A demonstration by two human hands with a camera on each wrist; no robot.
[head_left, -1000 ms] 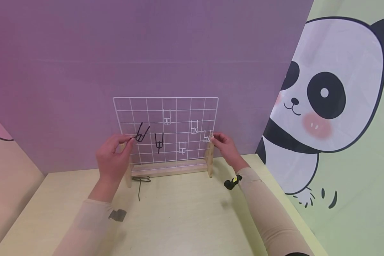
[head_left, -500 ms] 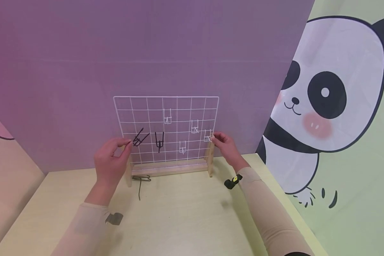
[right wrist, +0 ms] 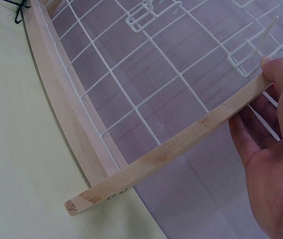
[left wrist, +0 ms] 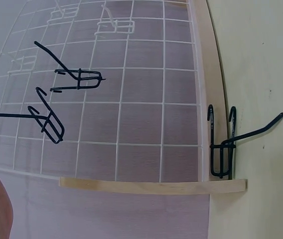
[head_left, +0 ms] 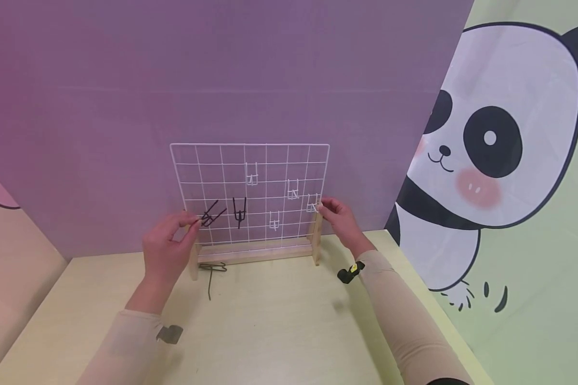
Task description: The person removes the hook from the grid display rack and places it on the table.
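My left hand (head_left: 167, 243) pinches the straight prong of a black wire display hook (head_left: 208, 219), which tilts in front of the left side of a white wire grid (left wrist: 126, 105). The hook's two curled ends point up and right in the head view; whether they touch the grid I cannot tell. Another black hook (left wrist: 87, 78) hangs on the grid to its right. At the grid's right side, my right hand (right wrist: 281, 149) grips the top of the wooden stand's upright (right wrist: 181, 144), thumb on one side and fingers on the other, close to a white hook (right wrist: 242, 63).
A third black hook (left wrist: 222, 149) rests at the stand's base, by its left foot. Several white hooks, one (head_left: 252, 179) near the top, hang on the grid. The stand sits on a pale table (head_left: 270, 321) before a purple wall (head_left: 289, 69).
My left hand has moved slightly down with the black hook, and the hook now leans further to the right. The right hand stays at the upright.
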